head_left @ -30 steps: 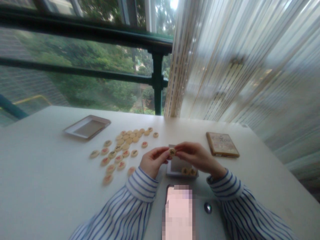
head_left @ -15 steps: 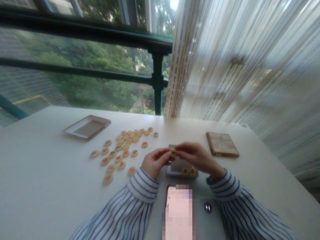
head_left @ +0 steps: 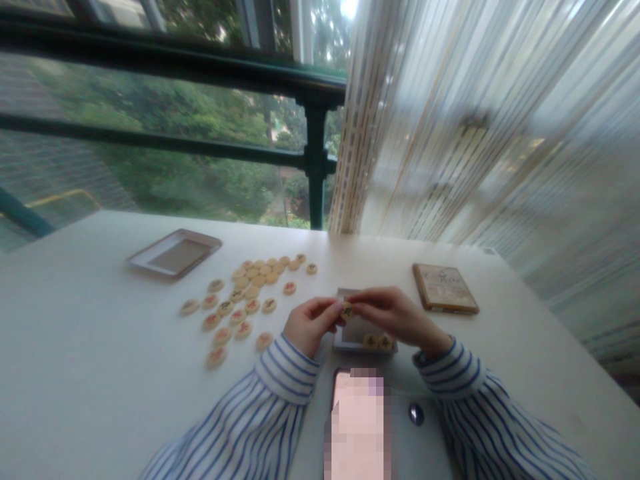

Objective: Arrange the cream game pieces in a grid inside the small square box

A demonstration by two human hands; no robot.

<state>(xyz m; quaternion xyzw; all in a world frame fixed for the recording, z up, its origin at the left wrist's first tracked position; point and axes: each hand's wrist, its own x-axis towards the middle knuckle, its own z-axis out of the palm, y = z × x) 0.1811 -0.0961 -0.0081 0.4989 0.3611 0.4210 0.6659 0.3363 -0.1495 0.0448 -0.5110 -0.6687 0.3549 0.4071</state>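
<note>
Between the fingertips of my left hand [head_left: 311, 324] and my right hand [head_left: 393, 316] is a round Chinese chess piece [head_left: 347, 311] with a dark character on its face. Both hands pinch it above an open shallow box [head_left: 357, 333]. Two more pieces with dark characters, a left one [head_left: 371, 341] and a right one [head_left: 385, 343], lie side by side at the box's near right corner. Left of my hands, several loose pieces [head_left: 243, 329] with red or dark characters are spread over the white table [head_left: 125, 373]. Farther back, plain-faced pieces [head_left: 257, 272] lie in a cluster.
An open tray-like lid [head_left: 175, 255] lies at the back left. To the right is a flat, closed brown box [head_left: 445, 289] with writing on it. A phone [head_left: 357, 427], partly pixelated, and a small shiny dark oval object [head_left: 416, 414] are near me. A green railing [head_left: 315, 160] stands beyond the table.
The piece between my fingers has turned and dropped very slightly. My hands stay almost in the same place, and the pieces on the table have not moved.
</note>
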